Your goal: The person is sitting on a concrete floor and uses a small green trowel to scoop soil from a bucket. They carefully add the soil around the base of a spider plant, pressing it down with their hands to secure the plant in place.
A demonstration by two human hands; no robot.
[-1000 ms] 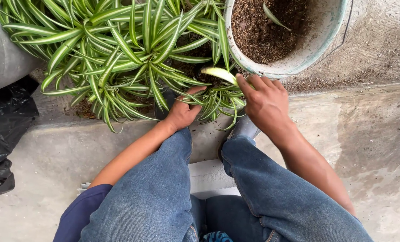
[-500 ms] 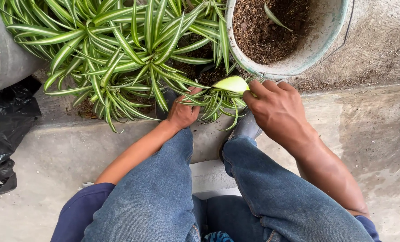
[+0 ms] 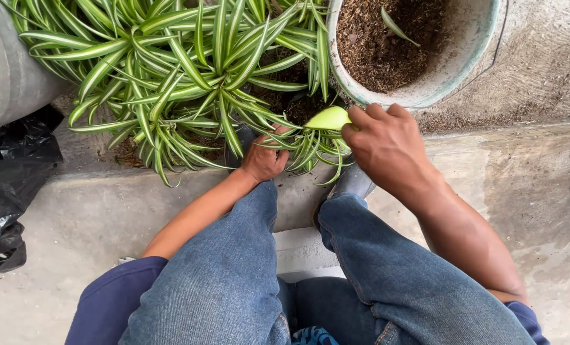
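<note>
1. Under the plant (image 3: 189,76), left hand (image 3: 264,158) grips leaves, parting them for access.
2. Right hand (image 3: 387,144) holds a pale green scoop (image 3: 328,119) beside the pot (image 3: 470,51), near soil.

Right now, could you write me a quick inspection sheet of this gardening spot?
Surface: grey concrete ledge, stained, soil crumbs near the pot.
Job's things: striped green plant; pale green scoop; white pot of brown soil.
Clutter: black plastic bag at far left.
Grips: left hand closed among the leaves; right hand closed on the scoop.
Cables: nothing seen.
Surroundings: person's blue jeans below; grey curved surface upper left.
</note>
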